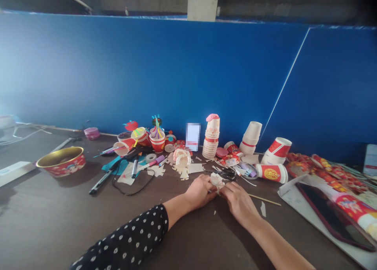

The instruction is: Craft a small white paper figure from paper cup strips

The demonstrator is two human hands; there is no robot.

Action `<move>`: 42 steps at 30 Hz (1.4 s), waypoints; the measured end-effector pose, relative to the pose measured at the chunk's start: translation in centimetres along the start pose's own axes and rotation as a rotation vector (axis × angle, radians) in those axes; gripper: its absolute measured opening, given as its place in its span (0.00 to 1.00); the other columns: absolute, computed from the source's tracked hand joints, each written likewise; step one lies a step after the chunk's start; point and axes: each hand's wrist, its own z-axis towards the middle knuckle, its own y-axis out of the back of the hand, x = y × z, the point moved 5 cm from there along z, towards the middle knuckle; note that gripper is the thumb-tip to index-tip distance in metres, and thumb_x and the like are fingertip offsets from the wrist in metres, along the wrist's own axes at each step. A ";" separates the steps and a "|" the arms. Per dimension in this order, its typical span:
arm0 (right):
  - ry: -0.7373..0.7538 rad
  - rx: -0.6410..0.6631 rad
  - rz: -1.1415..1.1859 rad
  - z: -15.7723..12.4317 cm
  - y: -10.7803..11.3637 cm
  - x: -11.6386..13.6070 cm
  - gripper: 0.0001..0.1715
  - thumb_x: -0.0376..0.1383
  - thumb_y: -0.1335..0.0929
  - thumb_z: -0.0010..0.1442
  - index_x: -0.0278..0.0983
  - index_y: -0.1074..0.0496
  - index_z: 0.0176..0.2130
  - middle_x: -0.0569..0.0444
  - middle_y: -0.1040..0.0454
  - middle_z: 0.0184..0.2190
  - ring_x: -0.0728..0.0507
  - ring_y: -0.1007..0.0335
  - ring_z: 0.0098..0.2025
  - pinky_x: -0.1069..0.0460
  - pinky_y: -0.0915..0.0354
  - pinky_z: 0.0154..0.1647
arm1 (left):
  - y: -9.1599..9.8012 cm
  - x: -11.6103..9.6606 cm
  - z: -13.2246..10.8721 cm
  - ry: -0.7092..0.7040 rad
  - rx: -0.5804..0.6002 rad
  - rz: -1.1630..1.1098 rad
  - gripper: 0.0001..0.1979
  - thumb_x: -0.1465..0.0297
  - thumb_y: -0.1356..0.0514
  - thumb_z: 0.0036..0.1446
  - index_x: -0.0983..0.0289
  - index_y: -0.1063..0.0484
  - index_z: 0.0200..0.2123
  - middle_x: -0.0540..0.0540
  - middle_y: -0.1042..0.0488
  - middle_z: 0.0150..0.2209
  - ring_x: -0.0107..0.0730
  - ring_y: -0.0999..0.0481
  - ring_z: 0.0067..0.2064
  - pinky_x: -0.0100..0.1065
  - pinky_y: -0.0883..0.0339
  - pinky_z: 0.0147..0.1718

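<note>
Near the middle of the table, my left hand (200,191) and my right hand (238,201) meet at a small cream-white piece of cut paper (217,179). The fingers of both hands are closed on its lower edge, one hand from each side. Its upper part sticks up between them, and the rest is hidden by my fingers. Just behind it lie black-handled scissors (228,173). A cut paper cup with a fringed edge (182,162) stands to the left. Beside my right hand lie a thin wooden stick (266,200) and a white paper scrap (263,209).
A stack of paper cups (211,138) stands at the back, with a phone (193,136) leaning nearby. A red-and-gold bowl (61,164) is at left, near pens (104,177) and decorated cups (157,140). At right lie a tipped cup (271,173) and a dark tablet (332,215).
</note>
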 end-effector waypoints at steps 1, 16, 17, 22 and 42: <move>-0.006 -0.003 -0.004 0.0 -0.2 -0.1 0.15 0.30 0.43 0.62 0.38 0.30 0.32 0.53 0.30 0.30 0.44 0.37 0.36 0.51 0.43 0.38 | 0.0 0.0 0.0 -0.006 -0.001 0.000 0.06 0.69 0.41 0.55 0.64 0.24 0.31 0.54 0.27 0.33 0.33 0.30 0.37 0.34 0.38 0.42; -0.043 -0.002 -0.129 0.0 0.3 0.6 0.16 0.29 0.43 0.62 0.37 0.29 0.32 0.52 0.29 0.30 0.45 0.36 0.35 0.51 0.44 0.36 | 0.1 -0.2 0.1 -0.001 0.014 0.006 0.06 0.70 0.41 0.56 0.64 0.24 0.30 0.54 0.27 0.33 0.34 0.29 0.37 0.34 0.38 0.41; -0.037 -0.009 -0.139 0.0 0.4 0.6 0.16 0.29 0.43 0.62 0.38 0.29 0.32 0.53 0.29 0.30 0.45 0.36 0.35 0.51 0.44 0.36 | 0.1 -0.2 0.1 0.002 0.019 0.004 0.06 0.70 0.41 0.56 0.64 0.24 0.30 0.54 0.27 0.33 0.34 0.29 0.37 0.34 0.38 0.41; -0.052 -0.006 -0.173 0.0 0.4 0.7 0.15 0.29 0.43 0.62 0.38 0.29 0.33 0.53 0.29 0.30 0.44 0.36 0.36 0.51 0.45 0.36 | 0.2 -0.2 0.1 -0.003 0.023 0.011 0.07 0.69 0.42 0.56 0.64 0.24 0.30 0.54 0.26 0.33 0.34 0.29 0.37 0.34 0.38 0.41; -0.031 0.010 -0.154 0.2 0.2 0.6 0.14 0.28 0.43 0.62 0.38 0.30 0.33 0.52 0.30 0.31 0.44 0.36 0.36 0.51 0.44 0.36 | 0.3 -0.3 -0.1 -0.026 -0.033 0.005 0.10 0.67 0.43 0.58 0.63 0.24 0.29 0.53 0.29 0.31 0.32 0.31 0.36 0.32 0.38 0.39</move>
